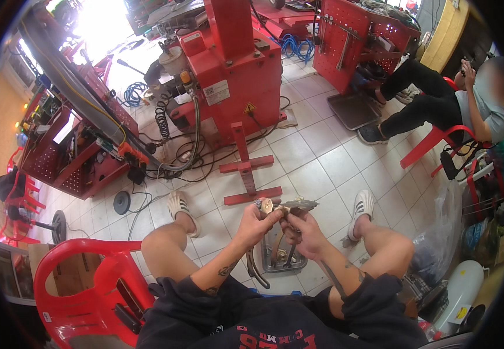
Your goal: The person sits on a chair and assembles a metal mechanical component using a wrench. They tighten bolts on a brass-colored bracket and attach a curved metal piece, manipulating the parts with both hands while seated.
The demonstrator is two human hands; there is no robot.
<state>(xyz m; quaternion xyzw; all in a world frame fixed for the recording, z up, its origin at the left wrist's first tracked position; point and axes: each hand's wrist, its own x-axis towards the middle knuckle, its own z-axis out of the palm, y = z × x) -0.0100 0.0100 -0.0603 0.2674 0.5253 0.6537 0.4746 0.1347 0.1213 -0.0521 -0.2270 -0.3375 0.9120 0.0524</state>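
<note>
Between my knees I hold up a small metal part (268,205) with a round, brass-coloured end. My left hand (254,225) is closed around its left side, thumb on top. Fingers curled, my right hand (302,234) grips its other side, where a greyish flat piece (302,204) sticks out past the fingers. The exact kind of part I cannot make out. A dark bent hose (255,272) hangs below my left hand. Beneath both hands, a grey tray (300,263) on the floor contains small loose pieces, partly hidden by my forearms and hands.
A red machine (234,87) with a forked red foot (252,196) stands ahead, cables around it. Left are a red plastic chair (83,291) and a red tool cart (69,157). Another person sits on a red chair (420,148) at right, beside a dark tray (354,111).
</note>
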